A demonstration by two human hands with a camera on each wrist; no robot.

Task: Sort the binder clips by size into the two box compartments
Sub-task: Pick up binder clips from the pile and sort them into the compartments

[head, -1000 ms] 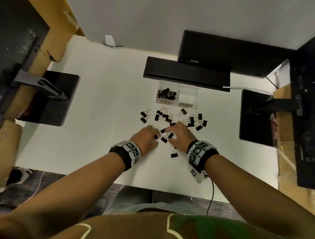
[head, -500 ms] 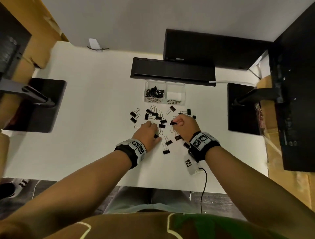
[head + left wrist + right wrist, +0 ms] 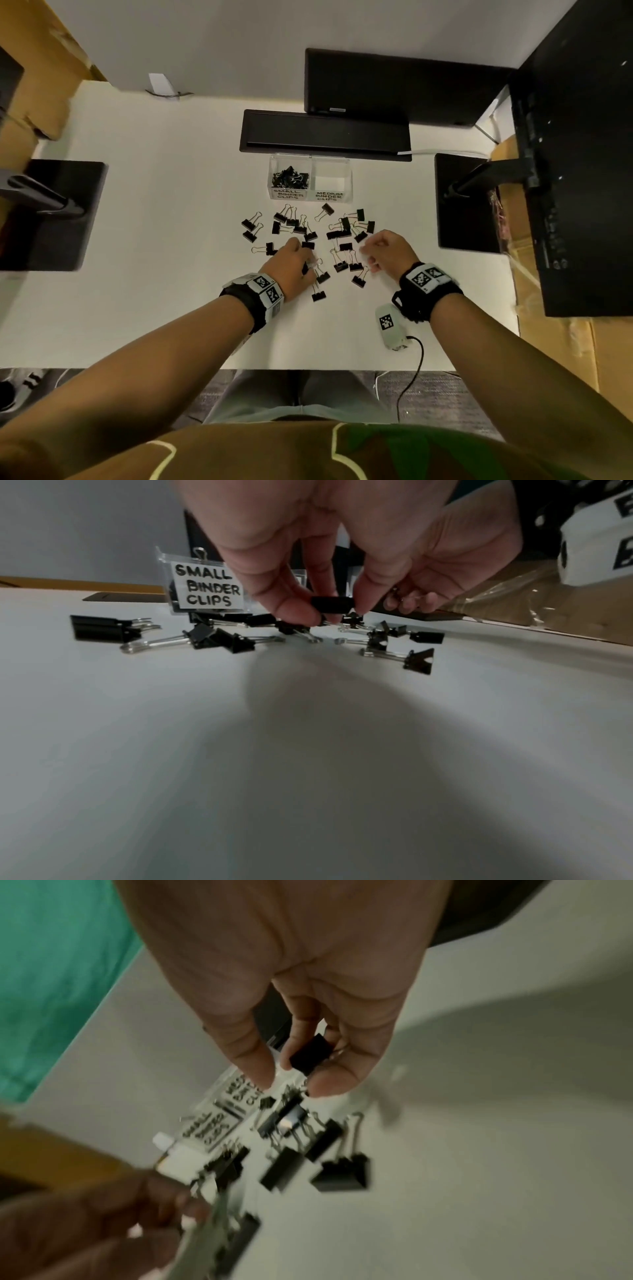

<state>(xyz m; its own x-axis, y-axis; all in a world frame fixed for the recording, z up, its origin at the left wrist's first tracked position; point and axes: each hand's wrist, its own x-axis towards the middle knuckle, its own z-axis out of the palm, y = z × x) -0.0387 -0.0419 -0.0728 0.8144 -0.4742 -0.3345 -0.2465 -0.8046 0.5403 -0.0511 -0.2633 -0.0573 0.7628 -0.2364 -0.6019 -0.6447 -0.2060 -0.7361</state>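
Observation:
Several black binder clips (image 3: 310, 235) lie scattered on the white desk in front of a clear two-compartment box (image 3: 310, 161). Its left compartment, labelled small binder clips (image 3: 205, 588), holds a heap of clips (image 3: 289, 179); the right one, labelled medium (image 3: 329, 196), looks empty. My left hand (image 3: 291, 263) is down among the clips and pinches one black clip (image 3: 331, 605) between thumb and fingertips. My right hand (image 3: 385, 251) is raised a little above the desk, right of the pile, and grips a black clip (image 3: 310, 1054) in its curled fingers.
A black bar-shaped device (image 3: 325, 135) and a monitor (image 3: 404, 85) stand just behind the box. Black stand bases sit at the left (image 3: 51, 216) and right (image 3: 469, 202). A small white tagged device (image 3: 390, 325) with a cable lies near the front edge.
My right hand has moved right and lifted off the pile with a clip in it. My left hand has stayed among the clips, shifting slightly forward.

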